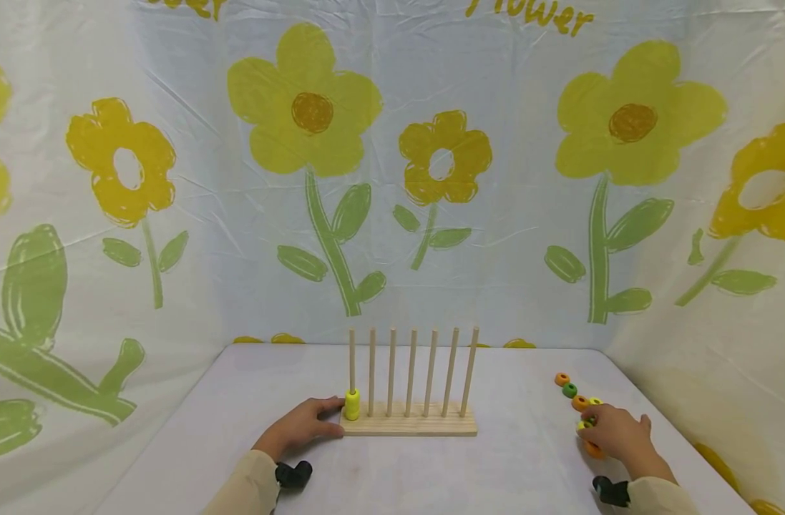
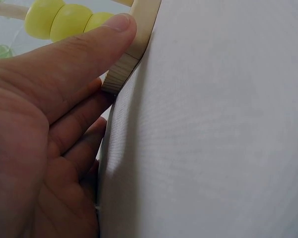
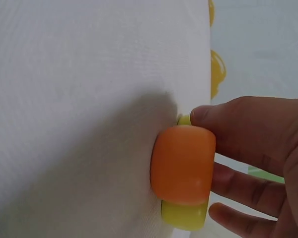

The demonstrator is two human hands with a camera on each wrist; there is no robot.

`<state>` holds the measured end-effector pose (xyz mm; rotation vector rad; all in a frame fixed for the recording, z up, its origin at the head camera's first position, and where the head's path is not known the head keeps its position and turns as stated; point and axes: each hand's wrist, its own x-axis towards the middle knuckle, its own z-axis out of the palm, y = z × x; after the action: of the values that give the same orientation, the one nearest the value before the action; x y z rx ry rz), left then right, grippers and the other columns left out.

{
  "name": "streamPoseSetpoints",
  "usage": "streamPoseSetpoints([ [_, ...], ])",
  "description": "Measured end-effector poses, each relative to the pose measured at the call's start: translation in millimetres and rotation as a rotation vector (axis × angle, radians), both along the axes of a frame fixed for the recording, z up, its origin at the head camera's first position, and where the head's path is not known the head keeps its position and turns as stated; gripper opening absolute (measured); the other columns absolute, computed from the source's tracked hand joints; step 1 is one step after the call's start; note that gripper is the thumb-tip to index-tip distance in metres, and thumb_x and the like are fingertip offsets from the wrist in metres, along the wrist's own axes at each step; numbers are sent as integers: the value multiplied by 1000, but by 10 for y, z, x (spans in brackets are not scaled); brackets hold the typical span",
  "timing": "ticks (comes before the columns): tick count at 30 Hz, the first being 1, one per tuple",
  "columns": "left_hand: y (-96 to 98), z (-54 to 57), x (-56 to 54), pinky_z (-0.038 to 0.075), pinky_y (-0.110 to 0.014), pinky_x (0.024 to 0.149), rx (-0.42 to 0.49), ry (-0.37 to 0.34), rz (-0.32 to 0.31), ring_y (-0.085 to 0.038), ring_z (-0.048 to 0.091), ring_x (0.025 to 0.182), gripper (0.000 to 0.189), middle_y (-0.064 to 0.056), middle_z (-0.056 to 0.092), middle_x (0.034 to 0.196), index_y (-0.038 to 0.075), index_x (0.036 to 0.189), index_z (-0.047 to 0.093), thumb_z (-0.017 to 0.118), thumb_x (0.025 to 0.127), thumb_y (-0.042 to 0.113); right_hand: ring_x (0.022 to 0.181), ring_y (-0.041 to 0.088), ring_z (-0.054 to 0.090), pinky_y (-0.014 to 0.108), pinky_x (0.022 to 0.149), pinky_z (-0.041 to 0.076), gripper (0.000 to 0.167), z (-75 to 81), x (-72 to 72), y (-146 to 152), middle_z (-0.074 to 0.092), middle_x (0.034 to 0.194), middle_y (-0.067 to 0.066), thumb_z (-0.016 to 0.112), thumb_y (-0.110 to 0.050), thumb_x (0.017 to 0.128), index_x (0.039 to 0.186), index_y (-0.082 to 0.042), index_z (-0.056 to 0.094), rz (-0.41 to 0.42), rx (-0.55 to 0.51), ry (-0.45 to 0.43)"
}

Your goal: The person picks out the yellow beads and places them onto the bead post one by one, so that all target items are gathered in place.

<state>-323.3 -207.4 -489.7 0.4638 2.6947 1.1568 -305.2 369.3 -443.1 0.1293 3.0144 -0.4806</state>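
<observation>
A wooden peg rack (image 1: 410, 428) with several upright pegs stands mid-table, yellow beads (image 1: 352, 405) stacked on its leftmost peg. My left hand (image 1: 303, 427) grips the rack's left end, the thumb on one side and fingers on the other; the left wrist view shows the thumb (image 2: 89, 49) across the wooden base (image 2: 121, 74) beside the yellow beads (image 2: 69, 22). On the right, my right hand (image 1: 624, 438) reaches down among loose beads, its thumb and fingertip pinching a yellow bead (image 1: 583, 425). An orange bead (image 3: 183, 166) partly hides the grip in the right wrist view.
Loose beads lie in a line along the table's right side: an orange bead (image 1: 562, 378), a green bead (image 1: 569, 390), another orange one and more by the right hand. The white table (image 1: 431, 479) meets a flower-printed cloth (image 1: 495, 279) at the back and sides.
</observation>
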Motion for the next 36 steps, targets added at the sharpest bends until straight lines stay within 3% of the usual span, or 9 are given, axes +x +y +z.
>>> streamPoseSetpoints([
  [4, 1, 2, 2, 25, -65, 112, 1, -1, 1, -43, 33, 141, 69, -15, 44, 150, 22, 140, 53, 76, 79, 44, 95, 41, 59, 84, 96, 4, 38, 10, -13, -25, 67, 106, 25, 76, -31, 77, 102, -3, 70, -15, 22, 2],
  [17, 12, 1, 1, 26, -65, 112, -7, -2, 4, -42, 33, 141, 69, -13, 44, 150, 24, 140, 53, 77, 78, 45, 97, 45, 59, 83, 97, 3, 39, 3, -8, -49, 68, 104, 24, 75, -27, 78, 105, 0, 71, -18, 41, 28],
  [24, 17, 16, 18, 26, -65, 112, -9, -4, 11, -42, 34, 141, 70, -14, 44, 150, 23, 140, 53, 77, 78, 45, 100, 47, 58, 81, 99, 5, 48, 93, -8, -141, 66, 109, 27, 75, -26, 77, 112, 5, 66, -20, 26, 53],
  [36, 1, 16, 24, 26, -66, 111, -6, -5, 24, -43, 34, 141, 71, -14, 44, 150, 23, 140, 53, 77, 77, 46, 89, 38, 61, 80, 99, 3, 42, 265, 2, -297, 70, 94, 15, 74, -25, 80, 113, -1, 66, 42, -43, 129],
])
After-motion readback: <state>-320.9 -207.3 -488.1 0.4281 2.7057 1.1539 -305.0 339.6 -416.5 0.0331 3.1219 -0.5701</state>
